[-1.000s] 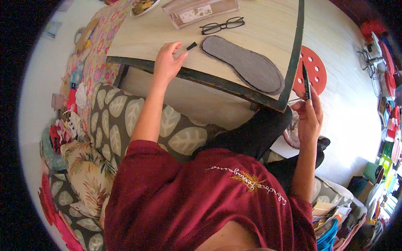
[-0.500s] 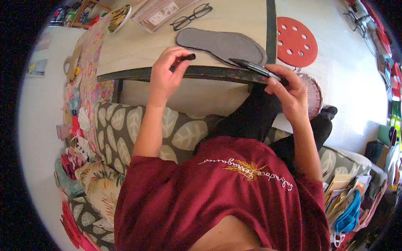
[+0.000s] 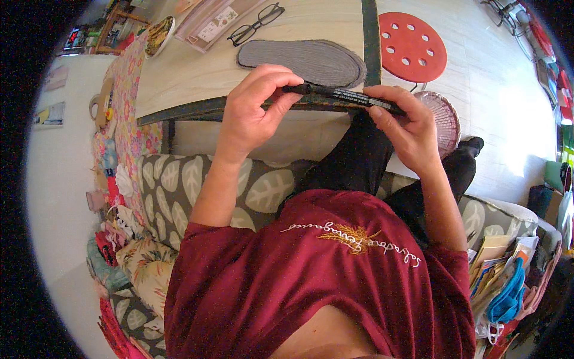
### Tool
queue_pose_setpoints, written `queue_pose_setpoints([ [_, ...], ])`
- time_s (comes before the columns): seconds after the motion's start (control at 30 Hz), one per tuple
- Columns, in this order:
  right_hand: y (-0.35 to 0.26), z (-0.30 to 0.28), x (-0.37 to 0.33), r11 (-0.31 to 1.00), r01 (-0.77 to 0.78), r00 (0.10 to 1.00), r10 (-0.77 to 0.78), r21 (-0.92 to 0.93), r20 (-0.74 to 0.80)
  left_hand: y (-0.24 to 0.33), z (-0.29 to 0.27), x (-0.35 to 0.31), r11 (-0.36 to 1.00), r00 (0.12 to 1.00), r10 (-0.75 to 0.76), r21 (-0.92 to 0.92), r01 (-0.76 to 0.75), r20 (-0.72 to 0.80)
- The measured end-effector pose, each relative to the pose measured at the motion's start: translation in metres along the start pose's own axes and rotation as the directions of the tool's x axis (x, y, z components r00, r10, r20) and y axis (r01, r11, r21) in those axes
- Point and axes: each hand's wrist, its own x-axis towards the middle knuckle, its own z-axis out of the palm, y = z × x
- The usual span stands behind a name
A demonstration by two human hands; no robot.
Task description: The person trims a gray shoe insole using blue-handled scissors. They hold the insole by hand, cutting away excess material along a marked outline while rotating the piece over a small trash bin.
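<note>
Above the near edge of the table, a black marker pen [image 3: 345, 94] lies almost level between my hands. My right hand [image 3: 411, 125] grips its right end between thumb and fingers. At its left end my left hand [image 3: 257, 110] pinches the black cap [image 3: 295, 88], which meets the pen's tip; I cannot tell how far it is pushed on. Just beyond the pen, a grey shoe insole [image 3: 302, 58] rests flat on the table [image 3: 197, 75], with dark lines along its border.
Black-framed glasses [image 3: 257, 25] and a clear pinkish box [image 3: 206, 24] lie farther back, near a dish of food [image 3: 160, 36]. To the right stand a red round stool [image 3: 412, 51] and a pinkish basket [image 3: 442, 122]. Beneath me is a leaf-patterned sofa [image 3: 263, 191].
The cap in my left hand has moved right and met the marker's tip. My right hand has brought the pen nearer to level. The view has shifted slightly.
</note>
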Motion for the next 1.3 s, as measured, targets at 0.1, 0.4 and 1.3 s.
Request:
queue_pose_setpoints([
  [0.1, -0.005, -0.002, -0.001, 0.999, -0.003, 1.000, 0.004, -0.039, 0.023, 0.001, 0.000, 0.001, 1.000, 0.999, 0.005, 0.009, -0.005, 0.054],
  [0.4, 0.002, -0.006, -0.003, 0.994, -0.071, 0.988, 0.057, 0.088, 0.145, 0.002, 0.011, -0.001, 0.993, 0.971, -0.012, -0.113, 0.039, 0.237],
  [1.3, 0.022, 0.016, 0.131, 0.862, 0.329, 0.944, -0.305, -0.386, 0.123, -0.083, 0.002, 0.036, 0.959, 0.960, -0.272, -0.099, 0.264, -0.070],
])
